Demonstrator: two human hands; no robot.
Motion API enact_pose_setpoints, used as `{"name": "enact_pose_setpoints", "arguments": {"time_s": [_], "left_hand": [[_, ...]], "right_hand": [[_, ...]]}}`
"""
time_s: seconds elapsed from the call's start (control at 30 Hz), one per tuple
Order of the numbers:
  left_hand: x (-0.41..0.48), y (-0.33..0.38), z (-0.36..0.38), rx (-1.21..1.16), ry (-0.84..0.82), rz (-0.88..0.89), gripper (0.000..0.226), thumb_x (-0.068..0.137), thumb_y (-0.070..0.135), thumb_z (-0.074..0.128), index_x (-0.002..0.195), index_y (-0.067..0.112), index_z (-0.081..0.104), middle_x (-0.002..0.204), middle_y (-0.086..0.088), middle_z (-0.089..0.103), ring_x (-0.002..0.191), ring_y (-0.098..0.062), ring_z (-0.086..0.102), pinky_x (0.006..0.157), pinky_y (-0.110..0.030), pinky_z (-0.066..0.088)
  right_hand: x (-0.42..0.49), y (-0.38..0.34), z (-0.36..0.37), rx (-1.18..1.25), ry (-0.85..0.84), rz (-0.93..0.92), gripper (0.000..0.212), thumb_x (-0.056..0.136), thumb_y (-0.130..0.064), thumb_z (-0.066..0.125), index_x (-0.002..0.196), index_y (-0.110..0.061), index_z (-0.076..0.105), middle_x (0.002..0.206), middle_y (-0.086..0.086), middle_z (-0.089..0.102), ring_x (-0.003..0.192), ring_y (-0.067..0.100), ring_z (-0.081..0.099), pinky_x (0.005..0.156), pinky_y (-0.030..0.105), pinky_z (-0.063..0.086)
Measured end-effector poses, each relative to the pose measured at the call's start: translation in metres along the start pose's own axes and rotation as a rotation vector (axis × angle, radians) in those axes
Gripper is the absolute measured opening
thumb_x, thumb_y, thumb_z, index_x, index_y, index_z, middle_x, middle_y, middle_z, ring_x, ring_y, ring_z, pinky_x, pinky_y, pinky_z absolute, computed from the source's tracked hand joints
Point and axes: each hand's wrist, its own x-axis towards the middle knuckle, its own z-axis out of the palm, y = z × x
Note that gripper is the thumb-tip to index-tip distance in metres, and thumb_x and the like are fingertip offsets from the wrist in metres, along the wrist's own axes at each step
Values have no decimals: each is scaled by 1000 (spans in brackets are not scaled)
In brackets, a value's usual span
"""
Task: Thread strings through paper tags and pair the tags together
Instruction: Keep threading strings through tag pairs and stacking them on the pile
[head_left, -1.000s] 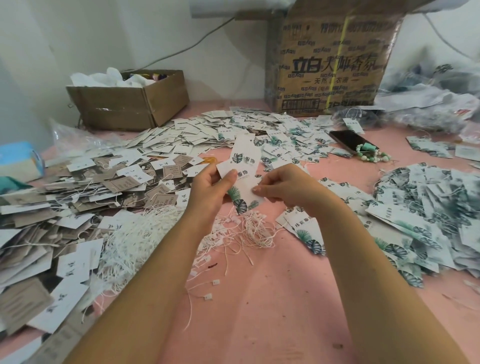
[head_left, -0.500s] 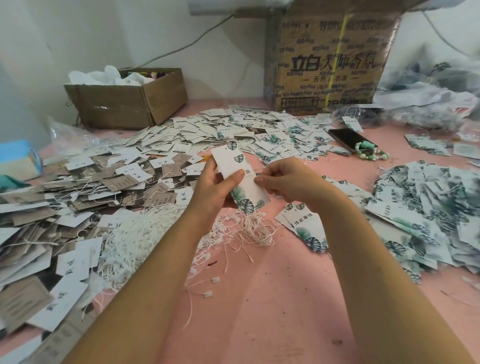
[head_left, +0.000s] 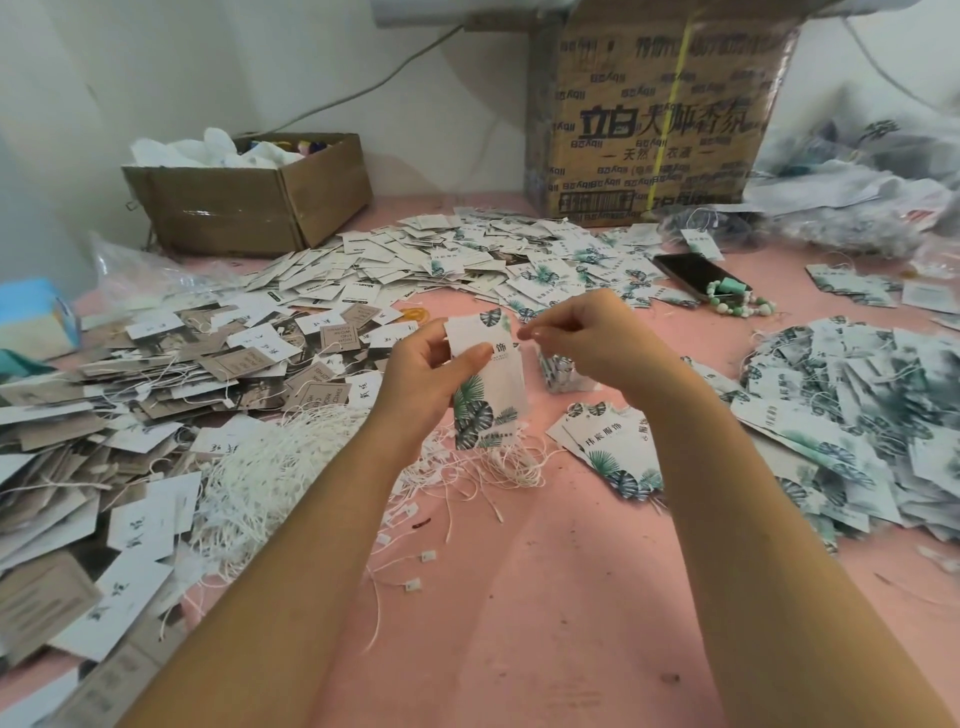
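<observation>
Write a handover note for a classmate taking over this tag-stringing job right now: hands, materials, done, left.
Left hand holds a leaf-print tag upright.
Right hand pinches at its top edge; what it pinches is too thin to see.
Loose strings lie left of the hands, more leaf tags right.
Done: cannot tell whether this tag is threaded.
Left: thread it, pair it, then work through the piles.

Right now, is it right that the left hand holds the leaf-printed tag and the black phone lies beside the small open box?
Not quite: in the head view the black phone lies on the right beside the bead bracelet, far from the small open box. The left hand does hold the leaf-printed tag.
</observation>
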Motion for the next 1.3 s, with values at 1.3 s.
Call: {"name": "enact_pose_setpoints", "arguments": {"time_s": [1.3], "left_hand": [[-7,14,5,371,-39,200,22,88,15,64,88,36,59,92,-6,68,71,-29,63,70,-44,55]], "right_hand": [[-2,-20,17,-421,194,-320,11,85,-16,59,84,-14,69,63,-20,37,76,12,39,64,22,25]]}}
